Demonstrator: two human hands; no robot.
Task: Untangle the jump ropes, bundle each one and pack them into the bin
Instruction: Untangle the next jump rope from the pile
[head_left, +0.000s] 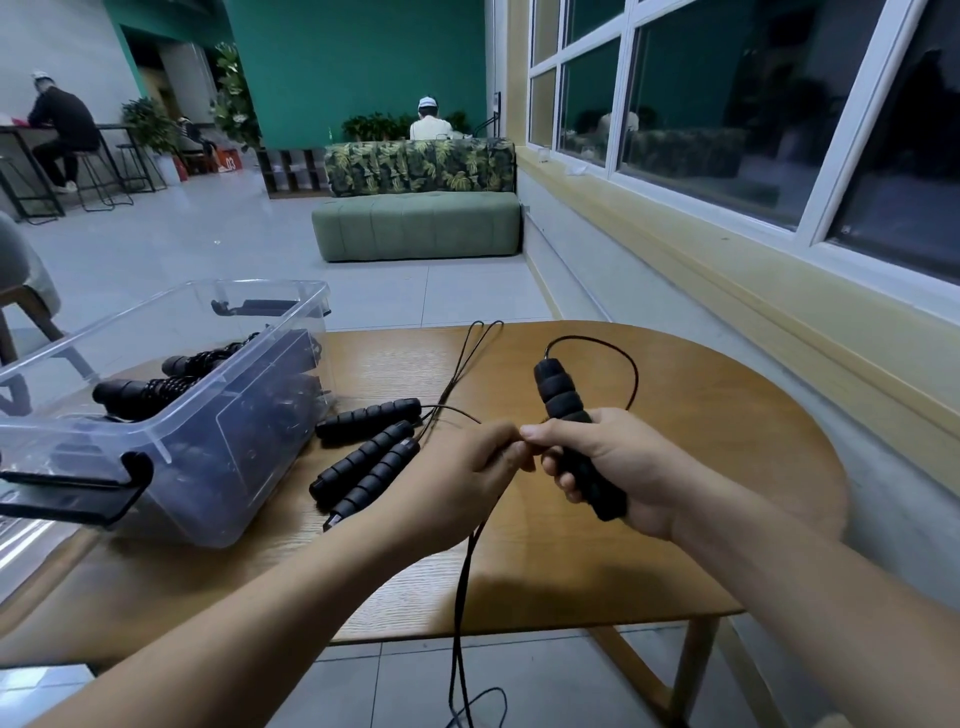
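While the left hand (462, 483) hides the stretch of cord (460, 597) it pinches, the right hand (618, 467) grips a handle (558, 395) over the table (701, 467), near its front edge, cord trailing out of frame

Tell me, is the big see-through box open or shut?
Open. The clear bin has no lid on top, and bundled black jump ropes lie inside it.

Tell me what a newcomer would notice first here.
At centre frame, over the wooden table, the right-hand grip clutches a black foam handle while the left-hand grip pinches thin black cord that trails off the table edge. To their left, three more handles lie beside a clear bin holding bundled ropes.
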